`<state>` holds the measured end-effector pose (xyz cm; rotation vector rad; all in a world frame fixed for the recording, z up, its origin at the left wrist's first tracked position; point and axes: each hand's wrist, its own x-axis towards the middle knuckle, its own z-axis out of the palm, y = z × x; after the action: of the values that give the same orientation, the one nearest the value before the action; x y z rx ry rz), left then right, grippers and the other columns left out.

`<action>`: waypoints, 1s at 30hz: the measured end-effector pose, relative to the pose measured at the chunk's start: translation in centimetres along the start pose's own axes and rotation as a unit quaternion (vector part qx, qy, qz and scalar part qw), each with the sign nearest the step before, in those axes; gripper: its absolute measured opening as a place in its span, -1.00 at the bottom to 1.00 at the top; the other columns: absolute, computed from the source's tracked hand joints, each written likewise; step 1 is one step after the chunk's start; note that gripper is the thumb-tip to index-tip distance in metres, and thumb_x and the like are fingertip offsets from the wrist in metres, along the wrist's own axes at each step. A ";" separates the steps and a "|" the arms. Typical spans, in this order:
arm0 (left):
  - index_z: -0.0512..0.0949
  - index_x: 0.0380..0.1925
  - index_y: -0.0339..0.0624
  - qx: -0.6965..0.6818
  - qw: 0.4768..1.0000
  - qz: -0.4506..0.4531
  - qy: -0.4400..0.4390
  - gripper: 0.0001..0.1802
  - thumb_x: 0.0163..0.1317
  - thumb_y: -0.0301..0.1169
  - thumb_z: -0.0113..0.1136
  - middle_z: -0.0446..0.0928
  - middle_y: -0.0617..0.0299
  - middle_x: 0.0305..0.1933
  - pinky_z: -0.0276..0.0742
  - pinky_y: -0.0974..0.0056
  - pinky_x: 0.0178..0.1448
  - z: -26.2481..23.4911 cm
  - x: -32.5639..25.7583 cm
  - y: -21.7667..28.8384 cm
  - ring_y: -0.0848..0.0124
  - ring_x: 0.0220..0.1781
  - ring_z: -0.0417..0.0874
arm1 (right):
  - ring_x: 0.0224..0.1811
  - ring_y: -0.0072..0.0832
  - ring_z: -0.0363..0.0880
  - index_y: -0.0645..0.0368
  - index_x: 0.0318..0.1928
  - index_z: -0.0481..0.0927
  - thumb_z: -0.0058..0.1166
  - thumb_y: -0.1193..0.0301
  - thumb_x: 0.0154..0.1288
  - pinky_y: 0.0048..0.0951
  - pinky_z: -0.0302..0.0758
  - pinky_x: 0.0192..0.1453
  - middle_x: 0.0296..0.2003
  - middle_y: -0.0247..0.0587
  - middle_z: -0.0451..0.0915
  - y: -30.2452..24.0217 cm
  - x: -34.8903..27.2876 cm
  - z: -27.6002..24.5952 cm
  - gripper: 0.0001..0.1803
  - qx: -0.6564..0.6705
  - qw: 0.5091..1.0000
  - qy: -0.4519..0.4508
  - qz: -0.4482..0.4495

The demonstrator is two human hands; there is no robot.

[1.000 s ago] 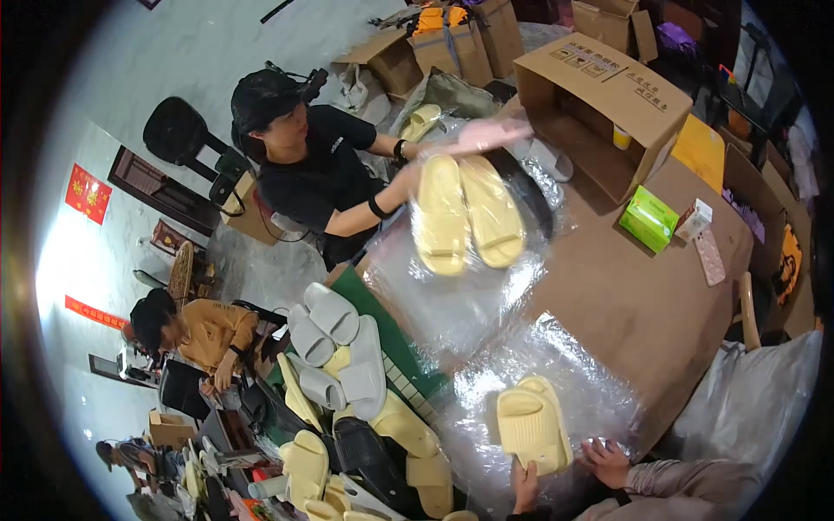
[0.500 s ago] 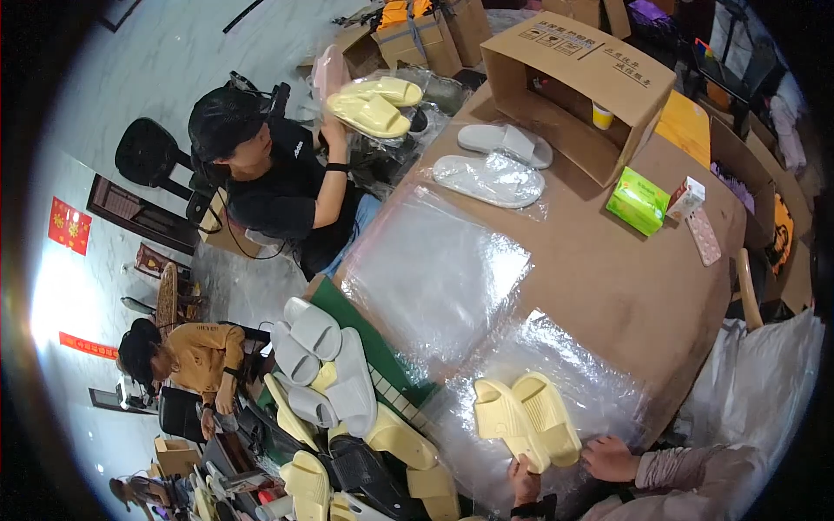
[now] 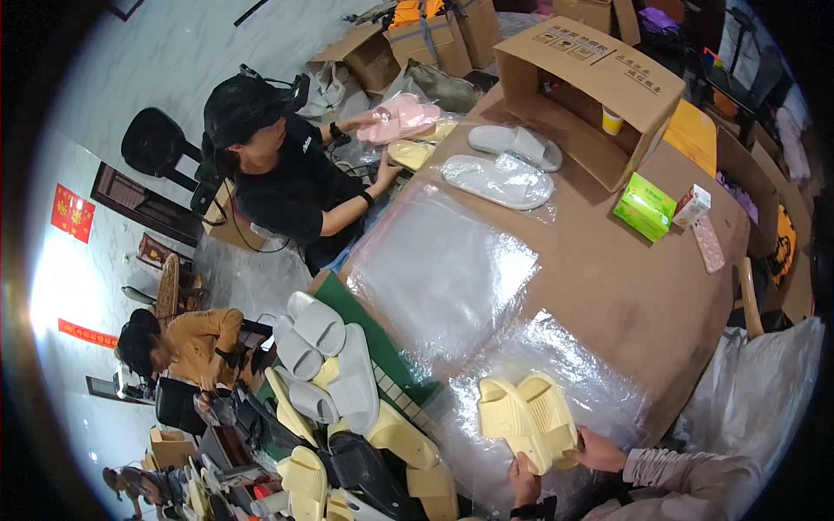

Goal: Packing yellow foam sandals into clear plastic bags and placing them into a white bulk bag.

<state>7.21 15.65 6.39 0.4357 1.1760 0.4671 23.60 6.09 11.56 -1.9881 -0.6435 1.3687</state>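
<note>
Cardboard covered the table (image 3: 608, 286), with clear plastic bags (image 3: 434, 269) spread over it and an open box (image 3: 599, 74) at its far end. Near the table's close edge (over crinkled plastic) sat a pair of yellow slippers (image 3: 528, 418), soles together. Left hand (image 3: 524, 479) gripped their lower end, fingers curled around it; right hand (image 3: 598, 450) clasped their side, fingers closed on them. Across the table, another person (image 3: 287, 174) handled pink slippers (image 3: 400, 119).
</note>
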 end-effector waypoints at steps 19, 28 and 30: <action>0.27 0.12 -0.31 -0.035 0.999 -0.019 0.003 -0.16 0.30 0.24 -0.61 0.49 -0.02 -0.04 0.47 0.12 0.04 -0.3 1.0 -1.0 0.19 -0.08 0.56 | -0.07 0.03 0.39 0.19 0.06 0.39 0.09 0.17 0.11 -0.10 0.33 0.00 -0.16 0.12 0.45 6.1 2.6 2.8 -0.46 -0.034 0.996 -0.014 -0.087; 0.35 -0.05 -0.38 -0.007 0.999 0.033 -0.038 -0.29 0.35 0.12 -0.46 0.56 0.03 -0.24 0.48 0.19 0.05 -1.0 0.5 -1.2 0.25 -0.20 0.60 | -0.20 -0.08 0.41 0.08 -0.07 0.56 0.10 0.09 0.08 -0.14 0.36 -0.09 -0.31 0.07 0.53 4.6 1.7 2.1 -0.54 -0.018 0.993 -0.012 -0.120; 0.31 0.00 -0.38 -0.105 0.993 0.032 -0.053 -0.41 0.39 0.01 -0.33 0.54 0.03 -0.17 0.46 0.20 0.08 -0.1 -0.1 -1.4 0.27 -0.13 0.58 | -0.23 -0.08 0.40 0.09 -0.08 0.56 0.12 0.10 0.07 -0.13 0.35 -0.13 -0.32 0.07 0.51 5.7 1.9 2.7 -0.55 -0.040 0.986 0.029 -0.157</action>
<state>7.23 14.46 5.60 0.3118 1.0013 0.6095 21.91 4.11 5.47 -1.8823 -0.9535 1.1069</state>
